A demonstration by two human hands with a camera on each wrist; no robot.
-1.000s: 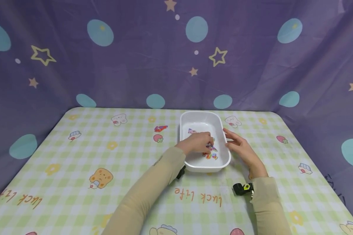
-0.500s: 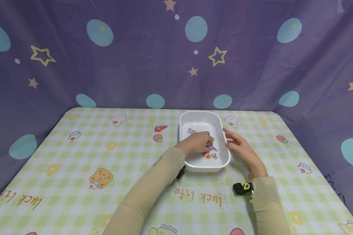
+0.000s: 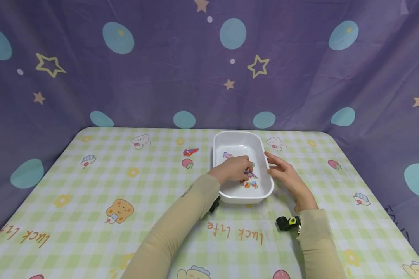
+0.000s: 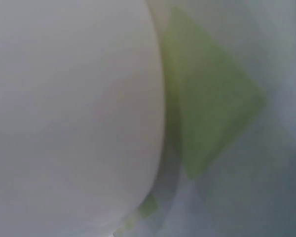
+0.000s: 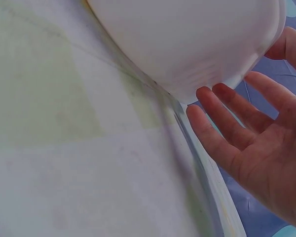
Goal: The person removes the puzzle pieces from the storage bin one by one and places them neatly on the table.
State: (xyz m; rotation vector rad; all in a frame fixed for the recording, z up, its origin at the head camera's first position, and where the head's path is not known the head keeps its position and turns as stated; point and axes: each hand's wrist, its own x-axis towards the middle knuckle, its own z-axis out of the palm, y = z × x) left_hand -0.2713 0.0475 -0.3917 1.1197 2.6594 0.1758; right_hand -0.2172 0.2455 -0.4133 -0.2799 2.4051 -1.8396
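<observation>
— Starting at the left, what to note?
— Lying on the checked tablecloth (image 3: 153,182), well clear of the white tub (image 3: 244,200): one small red-and-blue cutout (image 3: 190,152). Perhaps a sticker; too small to be sure.
— And moving right?
— Reaching over the tub's left wall and down inside: left hand (image 3: 232,169), with fingers bent downward among several colourful cutouts (image 3: 254,185). Pinching one, or merely touching? Impossible to tell; in the left wrist view, only blurred white wall and green check.
— How to expect those pieces to handle?
— Very light, probably, and thin; easily creased, perhaps. Likely to slide on the smooth floor and awkward to lift when lying flat. Best to catch by an edge, between thumb and fingertip.
— And the tub?
— Presumably light, stiff and rather slippery, so prone to skidding. Better braced at the wall or rim.
— Farthest right, then?
— Right hand (image 3: 284,173), with fingers loosely spread and clasping nothing, tips up against the outer right wall, apparently in contact.
</observation>
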